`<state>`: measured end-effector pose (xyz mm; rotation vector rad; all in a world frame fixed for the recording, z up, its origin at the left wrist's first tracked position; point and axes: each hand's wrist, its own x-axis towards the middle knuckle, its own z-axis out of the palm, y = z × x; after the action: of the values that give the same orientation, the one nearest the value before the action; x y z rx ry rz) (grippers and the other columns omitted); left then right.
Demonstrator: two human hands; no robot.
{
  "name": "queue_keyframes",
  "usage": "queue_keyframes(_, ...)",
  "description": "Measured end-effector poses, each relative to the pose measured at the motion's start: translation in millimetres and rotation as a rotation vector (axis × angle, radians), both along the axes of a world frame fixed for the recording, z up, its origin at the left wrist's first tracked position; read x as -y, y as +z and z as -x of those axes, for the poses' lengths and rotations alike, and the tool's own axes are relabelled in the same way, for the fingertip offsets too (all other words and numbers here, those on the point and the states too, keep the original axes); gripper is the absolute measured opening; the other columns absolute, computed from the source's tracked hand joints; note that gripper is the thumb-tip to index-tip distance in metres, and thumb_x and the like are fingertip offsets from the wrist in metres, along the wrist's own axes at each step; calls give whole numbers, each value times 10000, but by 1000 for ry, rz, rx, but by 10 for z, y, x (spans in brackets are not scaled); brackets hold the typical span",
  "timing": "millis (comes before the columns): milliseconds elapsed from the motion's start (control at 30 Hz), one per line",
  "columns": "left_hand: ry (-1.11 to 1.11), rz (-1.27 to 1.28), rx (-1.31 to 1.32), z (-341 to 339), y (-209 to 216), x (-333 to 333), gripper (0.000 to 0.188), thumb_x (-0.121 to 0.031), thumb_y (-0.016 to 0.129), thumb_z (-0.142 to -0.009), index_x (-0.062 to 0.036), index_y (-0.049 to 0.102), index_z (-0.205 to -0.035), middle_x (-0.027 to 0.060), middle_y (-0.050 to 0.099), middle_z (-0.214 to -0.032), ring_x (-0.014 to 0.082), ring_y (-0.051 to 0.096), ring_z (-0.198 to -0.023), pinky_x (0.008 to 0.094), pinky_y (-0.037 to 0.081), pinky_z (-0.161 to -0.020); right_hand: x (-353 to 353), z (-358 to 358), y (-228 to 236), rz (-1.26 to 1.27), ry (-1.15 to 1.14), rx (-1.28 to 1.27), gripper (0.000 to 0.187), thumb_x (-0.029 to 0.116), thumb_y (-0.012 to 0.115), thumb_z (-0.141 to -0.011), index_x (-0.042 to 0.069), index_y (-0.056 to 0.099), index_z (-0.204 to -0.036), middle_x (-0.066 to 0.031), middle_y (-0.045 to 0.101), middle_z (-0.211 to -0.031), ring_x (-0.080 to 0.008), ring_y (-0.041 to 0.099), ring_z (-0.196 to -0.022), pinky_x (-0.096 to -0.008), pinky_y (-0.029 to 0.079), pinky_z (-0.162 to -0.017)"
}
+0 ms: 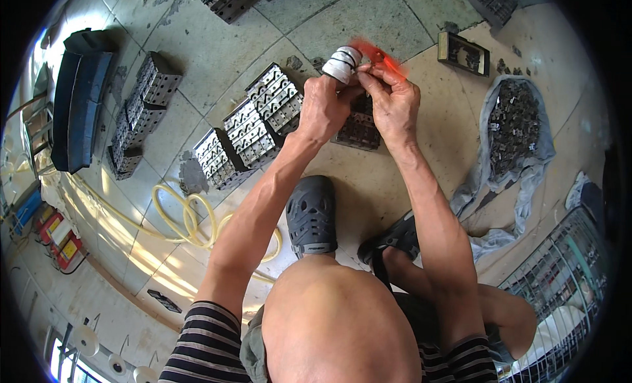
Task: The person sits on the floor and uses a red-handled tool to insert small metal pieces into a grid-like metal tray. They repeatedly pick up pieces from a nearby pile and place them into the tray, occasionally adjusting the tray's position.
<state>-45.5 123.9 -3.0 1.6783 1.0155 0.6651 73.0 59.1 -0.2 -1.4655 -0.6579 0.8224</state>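
My left hand is closed around a thick, short white roll or wrapped handle with dark bands, its lower part hidden in the fist. Close beside it, my right hand has thumb and forefinger pinched together near the roll's right side; what they hold, if anything, is too small to make out. A bright red-orange thing, smeared by motion, shows behind and above the right fingers. Below both hands, partly covered by them, stands a dark block of stacked metal pieces on the floor.
Metal blocks with cut-out slots stand left of my arms, with another row farther left. A yellow hose coils on the tiles. At right are a grey sack of small metal parts, a dark open box and a wire basket.
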Motion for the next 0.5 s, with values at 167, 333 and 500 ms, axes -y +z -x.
queue_keyframes(167,11,-125,-92,-17,-22,-44,415,-69,849,-804,-3,698,-1185,176,783,-991,169,764,-949,355,602,-786,20,18,41,44,15,-2,125,91,814,-917,14,791,-1013,-41,777,-870,-86,672,-765,-287,546,-711)
queue_keyframes(333,-162,-175,-105,63,5,-117,315,-13,812,-752,21,686,-1039,274,704,-880,467,696,-936,518,554,-779,65,-56,47,98,57,191,96,94,797,-931,23,796,-996,-35,760,-847,-121,708,-774,-297,561,-748)
queue_keyframes(500,-343,-111,-287,160,-51,-235,304,-64,846,-763,38,711,-1016,229,741,-909,387,750,-911,439,585,-785,210,-39,84,58,171,290,106,40,723,-954,15,784,-1037,-73,774,-995,-188,727,-942,-325,578,-870)
